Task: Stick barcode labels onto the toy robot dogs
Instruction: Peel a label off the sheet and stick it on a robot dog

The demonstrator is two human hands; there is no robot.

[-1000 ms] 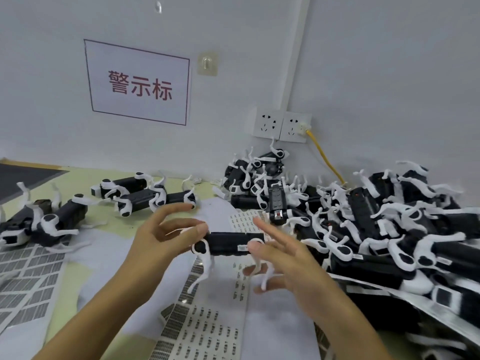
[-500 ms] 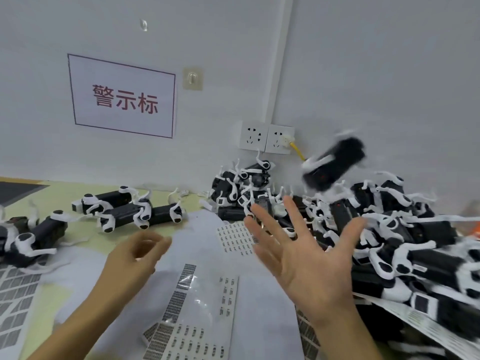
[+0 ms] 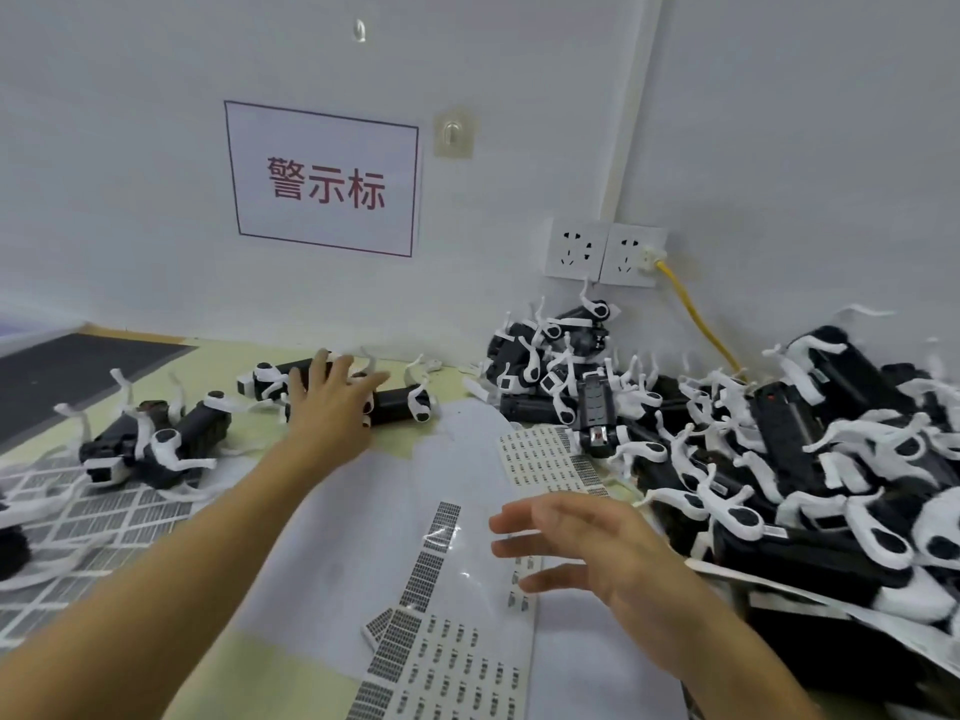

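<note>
My left hand (image 3: 326, 402) reaches far forward with spread fingers onto a small group of black-and-white toy robot dogs (image 3: 400, 402) at the back of the table; I cannot tell whether it grips one. My right hand (image 3: 576, 550) hovers open, fingers spread and blurred, above the barcode label sheets (image 3: 447, 662) near me. A big heap of toy dogs (image 3: 779, 459) fills the right side. Two more dogs (image 3: 156, 444) lie at the left.
A further label sheet (image 3: 545, 454) lies beside the heap, and used backing sheets (image 3: 78, 511) lie at the left. A yellow cable (image 3: 696, 319) runs from the wall sockets (image 3: 605, 254) down behind the heap. A sign (image 3: 324, 179) hangs on the wall.
The dog I held in both hands was tossed right onto the heap. My left hand has since stretched forward to the far group of dogs, and my right hand has dropped over the label sheets.
</note>
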